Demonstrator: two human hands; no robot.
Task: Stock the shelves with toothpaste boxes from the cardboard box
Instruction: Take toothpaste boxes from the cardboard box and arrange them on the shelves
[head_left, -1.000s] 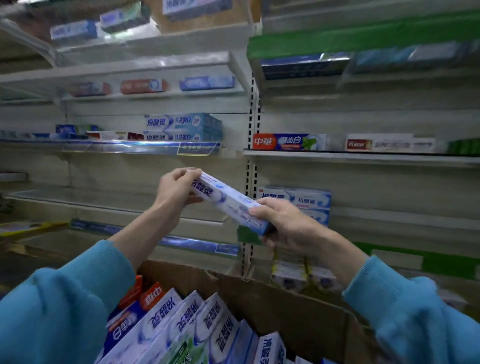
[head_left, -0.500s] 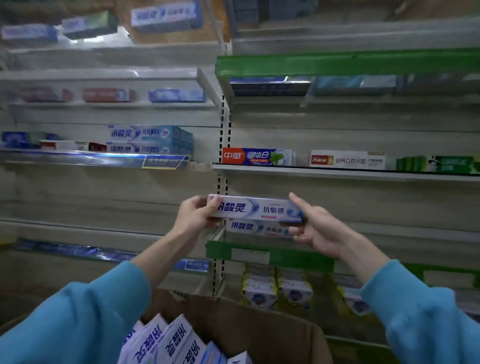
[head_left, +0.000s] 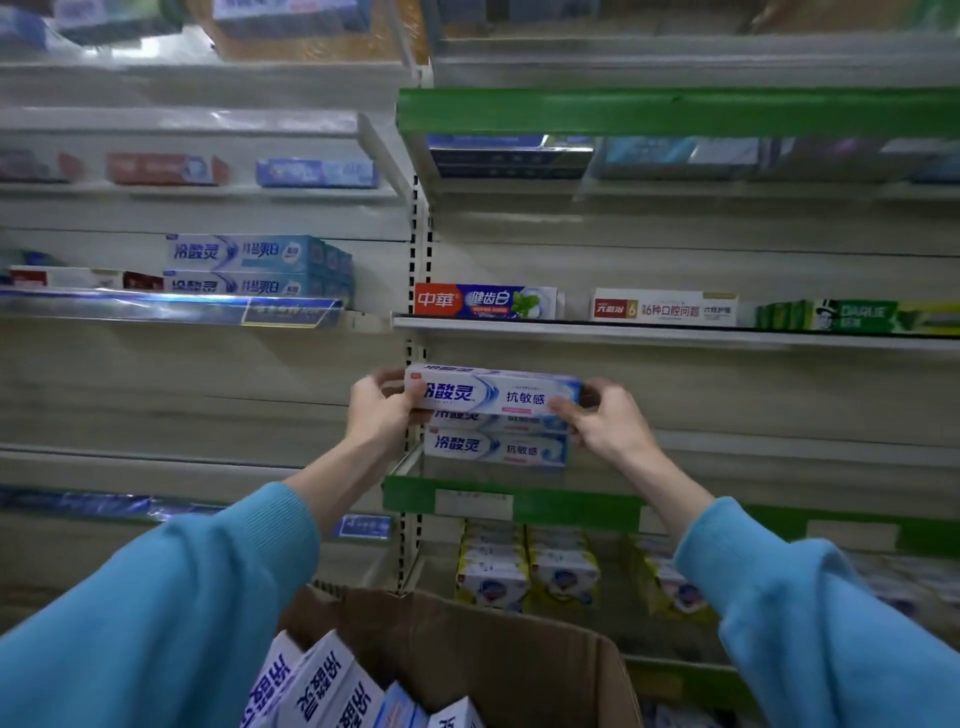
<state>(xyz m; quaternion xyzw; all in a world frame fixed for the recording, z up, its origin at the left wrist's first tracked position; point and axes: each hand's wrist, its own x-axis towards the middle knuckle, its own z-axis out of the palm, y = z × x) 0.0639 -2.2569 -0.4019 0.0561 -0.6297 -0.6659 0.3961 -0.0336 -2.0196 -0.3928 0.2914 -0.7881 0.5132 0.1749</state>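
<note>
Toothpaste boxes remain in the cardboard box (head_left: 519, 670), so much stocking is left. On the shelf (head_left: 571, 506) two stacked boxes (head_left: 496, 448) already lie; left hand (head_left: 379, 410) and right hand (head_left: 605, 423) grasp the ends of a third toothpaste box (head_left: 491, 391) just above them.

The white-and-blue toothpaste carton (head_left: 493, 392) being held reads 冷酸灵 and 抗敏感. The red-and-blue carton (head_left: 485, 301) on the shelf above reads 中華 健齿白. The green carton (head_left: 852, 315) reads DARLIE
</note>
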